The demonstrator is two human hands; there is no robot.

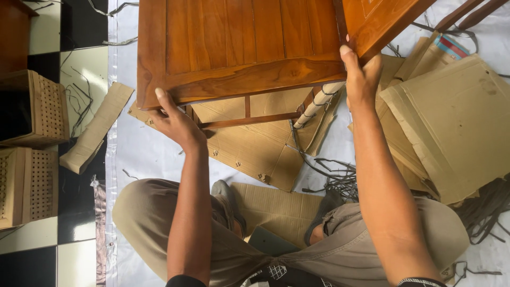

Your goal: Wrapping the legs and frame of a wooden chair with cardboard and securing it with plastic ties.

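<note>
Wooden cabinet (239,48) gripped at its edge by left hand (175,121) and right hand (361,77).

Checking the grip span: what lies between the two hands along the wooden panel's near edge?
In the head view, only the panel's bare bottom rail runs between the left hand and right hand; beneath it show a thin wooden crossbar and flattened cardboard.

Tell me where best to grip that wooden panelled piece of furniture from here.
Probably by the thick bottom rail of the wooden furniture, from the near side at both corners, where the left hand and right hand already hold it; the panel face is flat, offering no edge.
</note>
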